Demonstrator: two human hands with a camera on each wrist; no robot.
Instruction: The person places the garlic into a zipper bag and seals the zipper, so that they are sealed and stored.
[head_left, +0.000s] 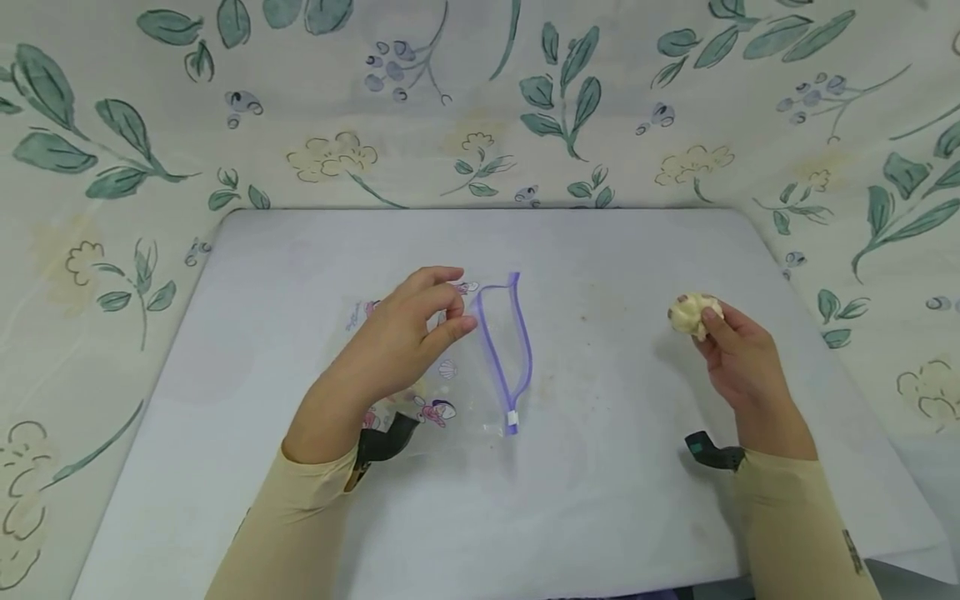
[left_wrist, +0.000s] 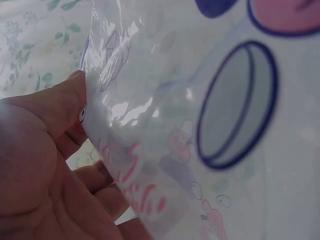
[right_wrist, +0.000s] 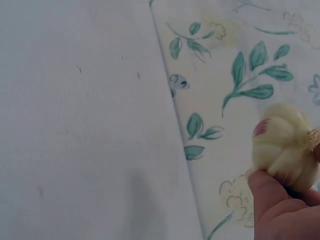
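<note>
A clear zip bag (head_left: 468, 400) with printed cartoon figures and a purple zip edge (head_left: 528, 350) is on the white tabletop, its mouth spread apart toward the right. My left hand (head_left: 408, 329) is over the bag, thumb and bent fingers pinching its upper layer near the mouth. In the left wrist view the bag's film (left_wrist: 145, 115) fills much of the picture, with the thumb of the left hand (left_wrist: 55, 150) at its edge. Off to the right, my right hand (head_left: 742, 358) holds a garlic bulb (head_left: 686, 313) above the table. Purple-pink patches mark the pale bulb (right_wrist: 281, 145) in the right wrist view.
The white tabletop (head_left: 600, 483) carries a few small specks. Behind and beside it hangs cloth (head_left: 465, 108) with leaves and flowers. Dark camera mounts (head_left: 712, 452) stick out from both wrists.
</note>
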